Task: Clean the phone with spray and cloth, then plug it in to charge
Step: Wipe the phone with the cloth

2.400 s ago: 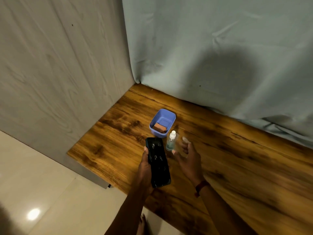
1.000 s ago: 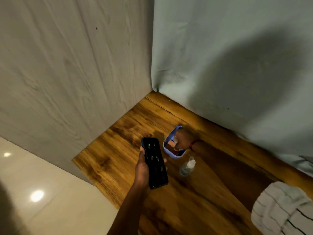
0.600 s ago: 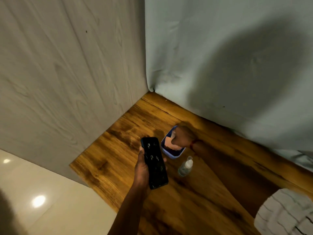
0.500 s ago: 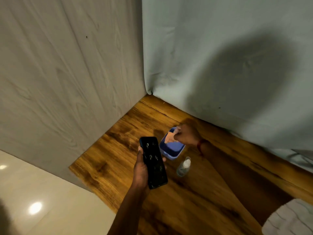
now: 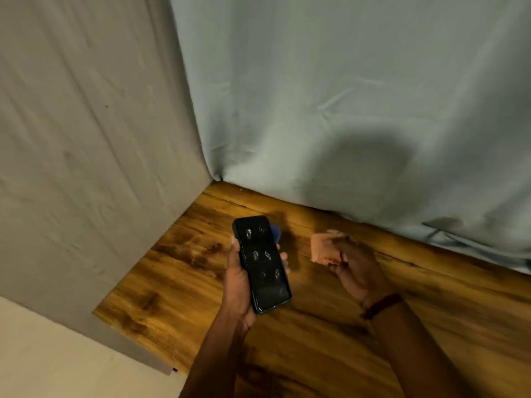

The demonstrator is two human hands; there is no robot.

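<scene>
My left hand [image 5: 238,285] holds a black phone [image 5: 263,264] upright over the table, screen up, with smudges and droplets on the glass. My right hand [image 5: 355,268] is shut on a small pinkish-orange cloth [image 5: 323,249], held just right of the phone and apart from it. Behind the phone's top edge a sliver of the blue tub [image 5: 276,232] shows. The spray bottle is hidden from view.
The wooden table [image 5: 172,285] ends at a left edge over a pale tiled floor [image 5: 57,363]. A grey panel wall [image 5: 86,139] stands on the left and a pale blue curtain [image 5: 344,110] hangs along the back.
My right hand has lifted the cloth out of the blue tub and brought it toward me, beside the phone. The phone has risen and now covers the tub and bottle.
</scene>
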